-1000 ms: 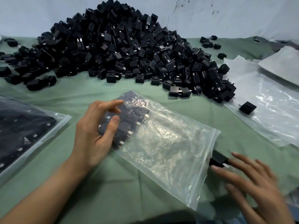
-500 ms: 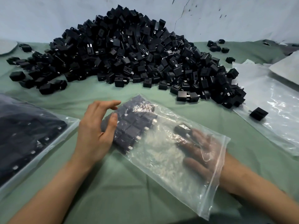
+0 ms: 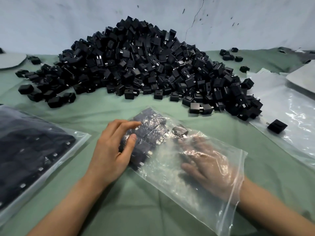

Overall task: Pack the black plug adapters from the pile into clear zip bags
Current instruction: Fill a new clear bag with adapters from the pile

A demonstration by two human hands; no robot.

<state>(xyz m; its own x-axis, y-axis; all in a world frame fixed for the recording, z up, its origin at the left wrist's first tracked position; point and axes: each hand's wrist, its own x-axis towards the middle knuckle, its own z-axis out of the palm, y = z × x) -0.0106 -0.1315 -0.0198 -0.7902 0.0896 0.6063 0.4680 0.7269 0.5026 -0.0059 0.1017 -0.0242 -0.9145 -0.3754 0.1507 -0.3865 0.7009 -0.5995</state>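
A big pile of black plug adapters (image 3: 153, 65) lies on the green cloth against the wall. In front of me is a clear zip bag (image 3: 170, 160), its far end packed with rows of adapters (image 3: 146, 133). My left hand (image 3: 109, 150) rests on the outside of the bag over those rows, with fingers and thumb laid loosely on them. My right hand (image 3: 209, 167) is inside the bag through its open mouth, fingers stretched out flat. Its fingertips are at a single adapter (image 3: 180, 131) next to the packed rows.
A filled bag of adapters (image 3: 34, 154) lies at the left edge. A stack of empty clear bags (image 3: 286, 116) sits to the right with one loose adapter (image 3: 277, 126) on it. Stray adapters dot the cloth at back right (image 3: 228, 57).
My right hand carried one adapter from outside the bag's mouth deep into the bag, up to the packed rows. My left hand stayed on the bag.
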